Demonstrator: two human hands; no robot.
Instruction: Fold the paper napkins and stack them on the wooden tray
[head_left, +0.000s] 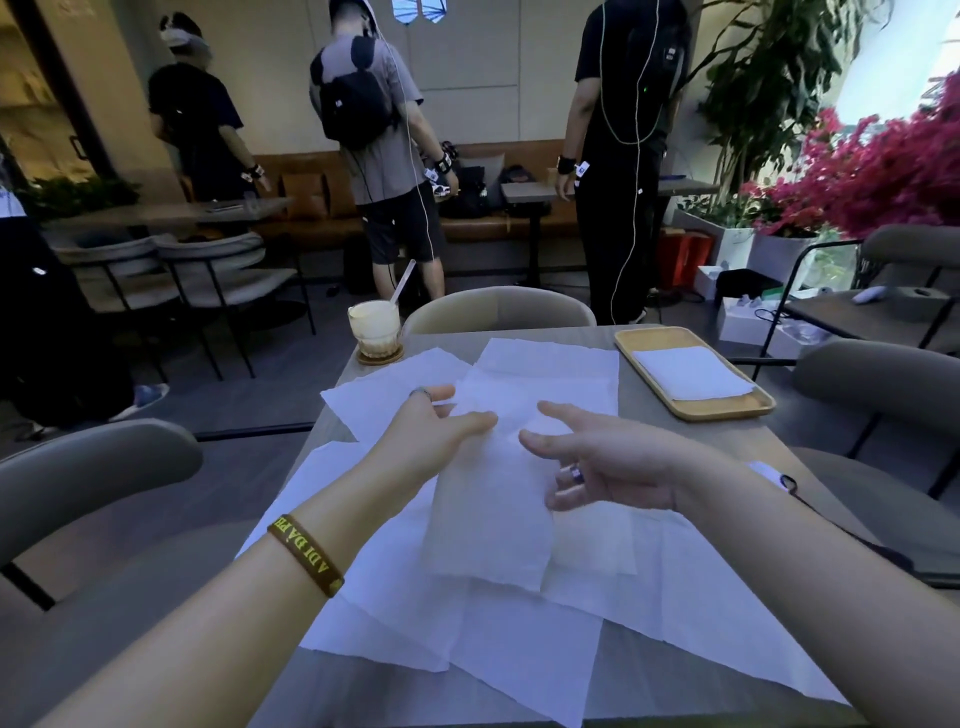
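Note:
Several unfolded white paper napkins (519, 649) lie overlapping across the grey table (691, 452). One folded napkin (491, 519) is raised above them, with its lower end hanging toward me. My left hand (431, 431) pinches its upper left edge between thumb and fingers. My right hand (608, 462) is spread with relaxed fingers at the napkin's right edge, thumb and index finger pointing left. The wooden tray (649, 340) sits at the table's far right corner and carries a folded white napkin stack (691, 371).
A glass of iced drink with a straw (375, 325) stands on a coaster at the far left corner. Grey chairs (498, 306) surround the table. Three people (384, 145) stand with their backs turned beyond it. Pink flowers (883, 171) fill the right.

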